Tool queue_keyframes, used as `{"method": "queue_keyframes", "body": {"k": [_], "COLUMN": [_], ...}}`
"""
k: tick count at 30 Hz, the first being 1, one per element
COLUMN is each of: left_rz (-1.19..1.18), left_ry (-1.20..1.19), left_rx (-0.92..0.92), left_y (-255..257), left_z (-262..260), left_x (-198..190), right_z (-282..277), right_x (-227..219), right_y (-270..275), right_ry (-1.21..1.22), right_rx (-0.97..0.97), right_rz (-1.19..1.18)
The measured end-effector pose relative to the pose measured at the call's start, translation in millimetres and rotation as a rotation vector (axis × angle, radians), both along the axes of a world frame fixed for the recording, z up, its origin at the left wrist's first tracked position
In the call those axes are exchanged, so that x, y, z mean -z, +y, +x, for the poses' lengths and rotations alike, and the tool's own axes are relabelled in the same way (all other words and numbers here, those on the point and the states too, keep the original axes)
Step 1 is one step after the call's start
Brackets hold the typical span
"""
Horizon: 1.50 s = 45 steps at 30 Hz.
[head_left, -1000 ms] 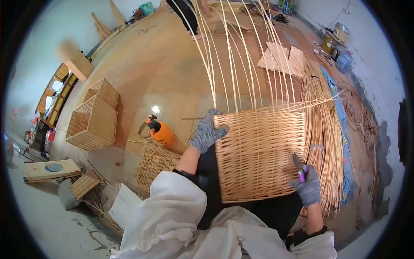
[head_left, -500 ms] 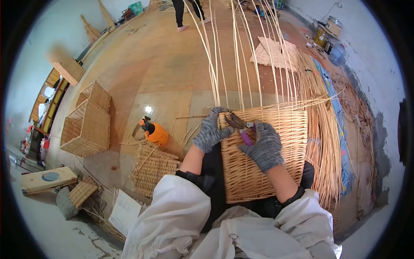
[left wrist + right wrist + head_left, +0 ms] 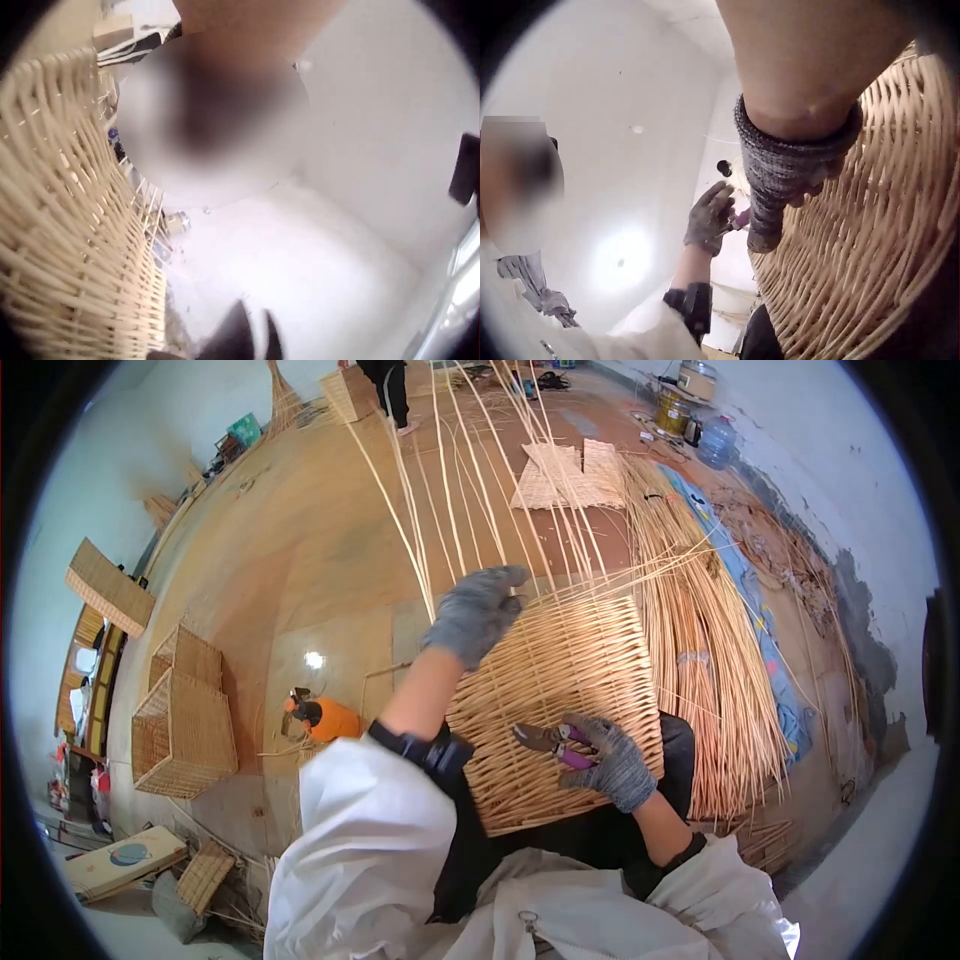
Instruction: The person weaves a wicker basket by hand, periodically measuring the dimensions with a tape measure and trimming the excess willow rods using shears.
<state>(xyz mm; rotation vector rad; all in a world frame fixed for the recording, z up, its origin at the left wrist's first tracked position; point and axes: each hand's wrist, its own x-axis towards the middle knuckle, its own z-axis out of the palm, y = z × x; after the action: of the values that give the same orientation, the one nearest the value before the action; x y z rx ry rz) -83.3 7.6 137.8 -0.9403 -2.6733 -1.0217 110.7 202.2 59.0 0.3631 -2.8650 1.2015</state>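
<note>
A woven wicker panel (image 3: pixel 555 700) lies tilted on the person's lap, long loose canes (image 3: pixel 470 490) rising from its top edge. The gloved left hand (image 3: pixel 470 618) is over the panel's top left corner, fingers extended to the right; whether it touches the weave I cannot tell. Low on the panel's right half, the gloved right hand (image 3: pixel 615 768) grips pruning shears (image 3: pixel 568 748) with purple handles, blades pointing left. The left wrist view shows the weave (image 3: pixel 75 217) and blurred dark fingertips (image 3: pixel 232 337). In the right wrist view, the right hand (image 3: pixel 780 180) is beside the weave (image 3: pixel 855 232).
To the right lies a long bundle of canes (image 3: pixel 700 680) beside blue cloth (image 3: pixel 745 600). An orange spray bottle (image 3: pixel 332 720) and open wicker boxes (image 3: pixel 190 730) stand on the left. Flat woven pieces (image 3: pixel 565 480) lie ahead; a person's legs (image 3: pixel 392 395) show at the far end.
The right hand and shears have moved from the panel's top left corner down over its lower part. The left hand has lifted from gripping that corner, fingers now extended. The panel has tilted and the view shifted.
</note>
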Motion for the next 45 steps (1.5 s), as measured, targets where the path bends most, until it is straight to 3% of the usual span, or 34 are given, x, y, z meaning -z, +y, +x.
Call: {"method": "queue_keyframes", "body": {"k": [3, 6, 9, 10, 13, 14, 17, 21, 23, 25, 28, 31, 32, 35, 36, 40, 42, 45], "left_rz": [-0.768, -0.774, -0.488, -0.38, -0.053, -0.073, -0.047, -0.084, 0.007, 0.034, 0.059, 0.052, -0.155, -0.313, -0.501, -0.379, -0.277, -0.214], "left_ry": [-0.294, -0.224, -0.117, -0.154, -0.427, -0.405, -0.358, -0.352, -0.448, -0.382, -0.3, -0.323, 0.023, -0.395, -0.352, -0.315, -0.269, -0.423], "left_rx": [-0.089, -0.035, 0.073, 0.073, 0.113, 0.112, 0.165, 0.164, 0.167, 0.174, 0.155, 0.097, 0.154, 0.1, 0.063, 0.089, 0.106, 0.102], "left_y": [56, 64, 46, 37, 18, 18, 12, 1, -7, -8, 0, 34, 46, 78, 88, 76, 60, 48], "left_z": [-24, -48, -53, -59, -67, -63, -63, -51, -46, -45, -48, -50, -61, -99, -72, -75, -71, -67], "left_x": [-34, -11, -9, -3, 5, -2, 0, -22, -26, -23, -16, -29, -8, 54, 7, 4, -5, -14], "right_z": [1, -5, -9, -9, -28, -35, -64, -91, -102, -108, -97, -75, -68, -53, -51, -59, -71, -93], "right_x": [2, -10, -5, -1, -24, -24, -33, -49, -45, -42, -29, -42, -40, -30, -20, -43, -43, -39], "right_y": [5, 15, 28, 31, 23, 19, 10, -9, -22, -28, -34, -22, -18, -4, 3, 15, 15, 9], "right_ry": [-0.13, -0.275, -0.192, -0.084, -0.113, -0.002, 0.035, -0.05, -0.084, -0.093, -0.153, -0.327, -0.327, -0.302, -0.287, -0.313, -0.172, -0.055], "right_rx": [0.136, 0.277, 0.283, 0.265, 0.297, 0.34, 0.375, 0.297, 0.28, 0.248, 0.263, 0.173, 0.185, 0.233, 0.258, 0.363, 0.381, 0.368], "right_rz": [-0.223, -0.21, 0.002, 0.08, 0.217, 0.27, 0.272, 0.278, 0.198, 0.094, -0.097, 0.057, 0.076, 0.095, 0.08, 0.202, 0.208, 0.154]}}
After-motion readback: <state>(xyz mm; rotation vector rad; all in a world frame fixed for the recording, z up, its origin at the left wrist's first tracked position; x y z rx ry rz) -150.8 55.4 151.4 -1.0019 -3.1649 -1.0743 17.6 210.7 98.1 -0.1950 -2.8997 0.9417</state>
